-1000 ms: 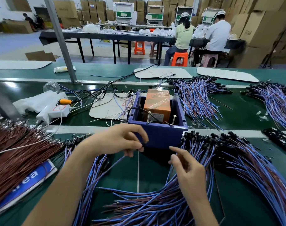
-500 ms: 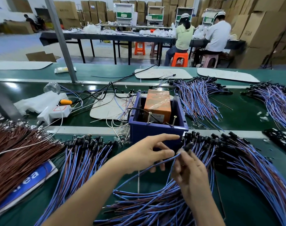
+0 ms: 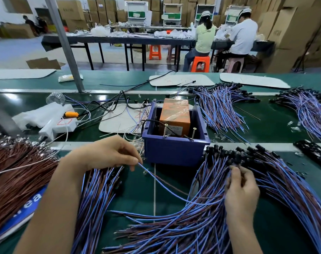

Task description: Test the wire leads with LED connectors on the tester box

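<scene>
A long green worktop runs across the room, strewn with cable. Its biggest load is the sprawl of blue and brown wire leads at the near right, their black connectors bunched along the far edge of the heap, just right of the tester box. A thick heap of brown wire fills the near left, and a smaller bundle of leads lies beside it, partly under the person's left forearm. More leads fan out behind the box. The blue tester box sits mid-worktop, open at the top, with an orange unit wrapped in clear film standing inside it. The left hand hovers just left of the box, its grip pinching the end of a single lead between thumb and fingertip; that strand sags across bare worktop and runs into the right-hand sprawl. The right hand is sunk in the same sprawl just below the connectors, fingers curled in, though whether its grip is closed on a strand cannot be told. Two screws stand upright at the box's near rim.
</scene>
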Available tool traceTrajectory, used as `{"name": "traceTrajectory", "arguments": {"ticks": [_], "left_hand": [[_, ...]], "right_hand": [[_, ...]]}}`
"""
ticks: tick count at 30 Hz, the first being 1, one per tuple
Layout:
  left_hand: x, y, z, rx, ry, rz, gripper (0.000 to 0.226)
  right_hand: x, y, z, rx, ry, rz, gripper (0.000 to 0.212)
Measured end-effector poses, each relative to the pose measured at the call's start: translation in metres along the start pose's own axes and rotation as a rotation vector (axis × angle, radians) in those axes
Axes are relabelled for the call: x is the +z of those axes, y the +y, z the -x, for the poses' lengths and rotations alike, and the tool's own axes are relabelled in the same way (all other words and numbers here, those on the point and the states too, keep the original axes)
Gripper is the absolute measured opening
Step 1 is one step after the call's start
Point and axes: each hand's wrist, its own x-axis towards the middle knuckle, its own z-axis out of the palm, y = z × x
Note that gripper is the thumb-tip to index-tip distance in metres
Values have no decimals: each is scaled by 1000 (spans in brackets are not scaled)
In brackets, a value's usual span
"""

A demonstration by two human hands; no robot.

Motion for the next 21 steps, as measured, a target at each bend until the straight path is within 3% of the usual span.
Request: {"name": "traceTrajectory", "arguments": {"ticks": [4,6,8,11,13,17,21], "left_hand": [[16,9,-11,37,32,31,16],[27,15,-15,62,18,24,15],[36,19,-19,91,40,11,11],[46,23,-25,122,87,-22,11],[50,25,-26,139,95,-14,14],[52,28,-25,168,160,17,14],[57,34,-26,168,313,254,25]], "right_hand": [[9,1,9,-207,-3,546,63],[14,-4,18,-383,8,635,73],[21,-9,30,-548,-75,515,66],[33,-13,52,-615,-380,264,51],[37,-10,60,-682,-468,223,36],[38,-4,57,-755,-465,243,25],[37,-3,55,-651,-409,134,21]]}}
